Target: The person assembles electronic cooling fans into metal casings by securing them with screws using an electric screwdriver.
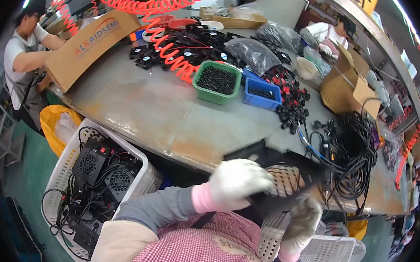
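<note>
Both gloved hands grip one black box with a perforated metal grille, held at the near edge of the surface just in front of the person. The left hand lies closed over its top; the right hand clasps it from below, fingers wrapped on the lower edge. The box looks to be mid-handling, neither set down nor put away. To the left, a white basket already holds several similar black units with tangled leads. Cables lie just right of the box; farther off stand a green tray and a blue tray of small parts.
</note>
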Action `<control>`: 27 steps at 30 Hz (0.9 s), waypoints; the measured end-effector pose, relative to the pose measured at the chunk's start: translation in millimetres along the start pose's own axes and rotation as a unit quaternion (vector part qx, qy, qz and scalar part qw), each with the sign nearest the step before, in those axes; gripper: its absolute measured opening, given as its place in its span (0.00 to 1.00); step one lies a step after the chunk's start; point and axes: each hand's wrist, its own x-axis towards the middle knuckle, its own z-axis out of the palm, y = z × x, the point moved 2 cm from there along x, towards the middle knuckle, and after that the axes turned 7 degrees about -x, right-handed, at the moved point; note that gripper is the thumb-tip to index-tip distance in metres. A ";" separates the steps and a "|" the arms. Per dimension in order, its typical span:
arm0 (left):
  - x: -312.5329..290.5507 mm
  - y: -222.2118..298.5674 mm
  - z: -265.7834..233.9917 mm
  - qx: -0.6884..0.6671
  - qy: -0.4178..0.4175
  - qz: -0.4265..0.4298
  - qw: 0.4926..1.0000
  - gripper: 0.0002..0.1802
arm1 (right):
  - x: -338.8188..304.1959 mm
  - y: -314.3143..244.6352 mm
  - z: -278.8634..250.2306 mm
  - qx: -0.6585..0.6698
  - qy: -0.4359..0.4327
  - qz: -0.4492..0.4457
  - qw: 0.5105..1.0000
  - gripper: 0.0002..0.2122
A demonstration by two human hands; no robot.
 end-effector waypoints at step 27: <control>88.3 -542.5 -365.9 0.345 -0.057 -0.446 0.824 0.40 | 105.9 92.0 30.3 -0.059 0.096 0.338 0.935 0.27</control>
